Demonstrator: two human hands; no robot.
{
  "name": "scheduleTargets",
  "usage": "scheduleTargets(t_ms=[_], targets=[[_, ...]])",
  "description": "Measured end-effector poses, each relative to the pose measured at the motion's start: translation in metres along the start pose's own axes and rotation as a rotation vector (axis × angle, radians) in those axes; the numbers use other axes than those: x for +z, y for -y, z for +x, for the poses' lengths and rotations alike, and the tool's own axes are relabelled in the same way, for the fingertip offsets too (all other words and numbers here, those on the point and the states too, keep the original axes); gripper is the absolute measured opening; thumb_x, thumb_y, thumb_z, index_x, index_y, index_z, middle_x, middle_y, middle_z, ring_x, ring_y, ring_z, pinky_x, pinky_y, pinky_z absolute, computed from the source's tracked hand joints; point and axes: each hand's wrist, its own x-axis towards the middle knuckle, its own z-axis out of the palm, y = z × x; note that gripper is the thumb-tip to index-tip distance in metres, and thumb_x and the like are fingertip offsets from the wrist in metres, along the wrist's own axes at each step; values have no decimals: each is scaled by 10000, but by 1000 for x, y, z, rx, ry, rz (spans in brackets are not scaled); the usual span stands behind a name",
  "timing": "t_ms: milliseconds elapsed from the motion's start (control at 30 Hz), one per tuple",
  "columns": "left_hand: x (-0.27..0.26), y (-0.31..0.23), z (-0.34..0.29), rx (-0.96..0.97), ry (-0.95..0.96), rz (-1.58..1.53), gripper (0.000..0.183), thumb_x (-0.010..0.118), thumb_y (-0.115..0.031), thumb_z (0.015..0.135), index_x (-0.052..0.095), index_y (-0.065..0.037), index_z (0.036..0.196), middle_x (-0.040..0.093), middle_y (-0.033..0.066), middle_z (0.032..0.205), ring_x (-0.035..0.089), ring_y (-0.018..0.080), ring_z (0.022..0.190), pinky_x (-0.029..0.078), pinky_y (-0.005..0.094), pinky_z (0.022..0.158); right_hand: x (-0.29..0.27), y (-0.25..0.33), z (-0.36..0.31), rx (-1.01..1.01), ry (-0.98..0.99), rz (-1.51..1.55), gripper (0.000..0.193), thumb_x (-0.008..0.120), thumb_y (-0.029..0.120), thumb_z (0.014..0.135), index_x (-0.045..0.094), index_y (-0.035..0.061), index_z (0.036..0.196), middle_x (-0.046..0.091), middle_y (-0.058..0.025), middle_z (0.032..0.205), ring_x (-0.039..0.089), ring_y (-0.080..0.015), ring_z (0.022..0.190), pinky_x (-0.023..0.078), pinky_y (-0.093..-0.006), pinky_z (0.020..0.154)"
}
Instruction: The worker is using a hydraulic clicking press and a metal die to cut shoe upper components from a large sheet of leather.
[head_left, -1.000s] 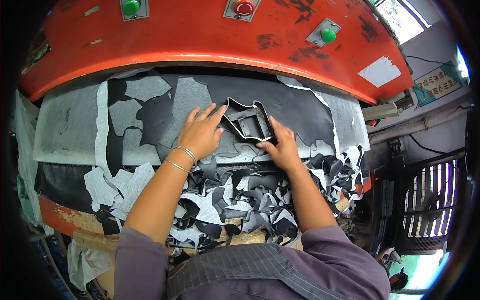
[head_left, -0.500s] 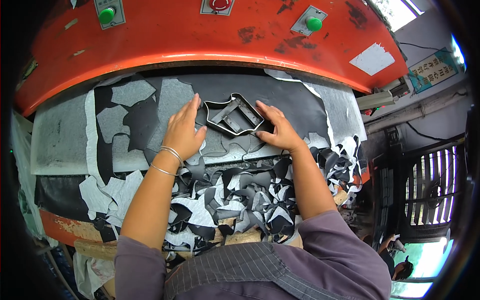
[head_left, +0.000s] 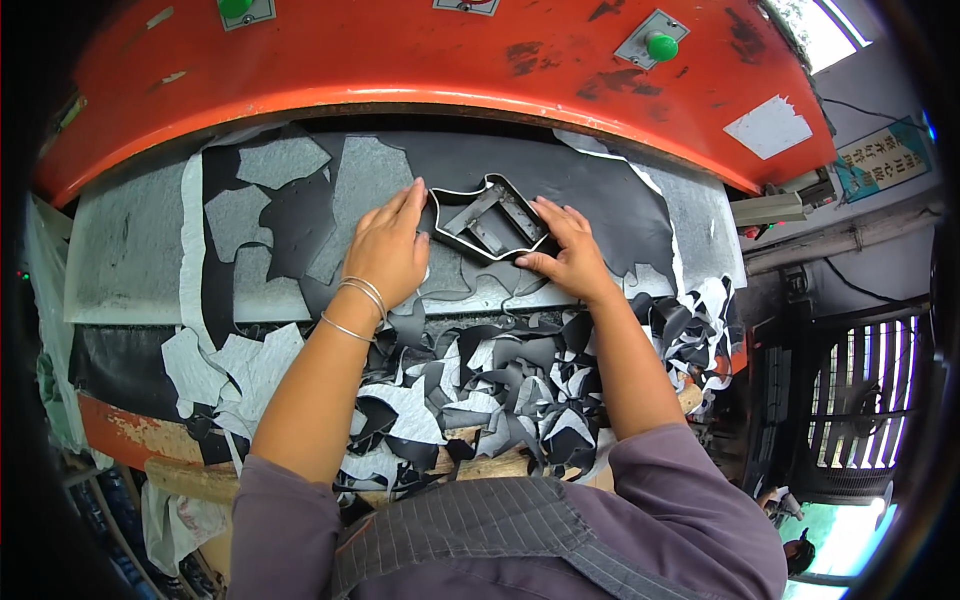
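A cutting die (head_left: 482,208), a metal-strip outline with crossbars inside, lies on a black sheet (head_left: 625,215) with cut-out gaps. My right hand (head_left: 575,258) grips the die's right corner, thumb at the near edge and fingers along the far side. At the die's left end, my left hand (head_left: 388,252) touches the rim with fingertips; its fingers are stretched out and the thumb hangs apart. Left of that hand, grey pieces (head_left: 282,162) and a grey strip of backing (head_left: 365,185) show among the black material. The sheet rests on a pale cutting board (head_left: 125,255).
An orange-red press beam (head_left: 400,65) spans the far side, carrying a green button (head_left: 662,46). Black and grey offcuts (head_left: 500,385) heap along the near edge. At the right stand a barred fan (head_left: 865,395) and, farther off, another person (head_left: 798,552).
The whole view has shifted, so the board and press sit slightly further right. Both hands stay at the die, and the die looks slightly turned against the sheet.
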Motion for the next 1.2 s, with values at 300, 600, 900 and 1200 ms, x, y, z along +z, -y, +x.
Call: scheduleTargets(t_ms=[300, 600, 900, 1200], targets=[[-1, 5, 2, 42, 3, 41, 620, 532, -134, 859, 321, -6, 1428, 491, 205, 1339, 448, 275, 1266, 309, 386, 1039, 11, 13, -9, 91, -98, -65, 783, 818, 440, 620, 573, 66, 1263, 567, -156, 1299, 511, -336, 1212, 319, -440, 1071], [2, 4, 1, 18, 34, 37, 664, 533, -82, 849, 267, -16, 1455, 465, 167, 1379, 443, 298, 1262, 298, 405, 1055, 4, 2, -1, 55, -24, 15, 779, 796, 416, 658, 538, 49, 1294, 547, -162, 1321, 491, -329, 1237, 299, -434, 1088], [1, 2, 2, -8, 33, 66, 672, 512, -75, 857, 224, 26, 1455, 472, 146, 1393, 408, 277, 1309, 279, 406, 1077, -6, -7, 6, -4, 140, 179, 748, 746, 320, 758, 441, 57, 1388, 476, -150, 1403, 386, -314, 1341, 186, -453, 1150], [-4, 0, 6, -2, 56, 75, 675, 523, -76, 848, 231, 34, 1447, 496, 140, 1373, 414, 279, 1304, 289, 405, 1068, 0, -4, 5, -20, 30, 27, 770, 790, 379, 691, 504, 42, 1322, 497, -195, 1362, 454, -324, 1279, 249, -442, 1120]])
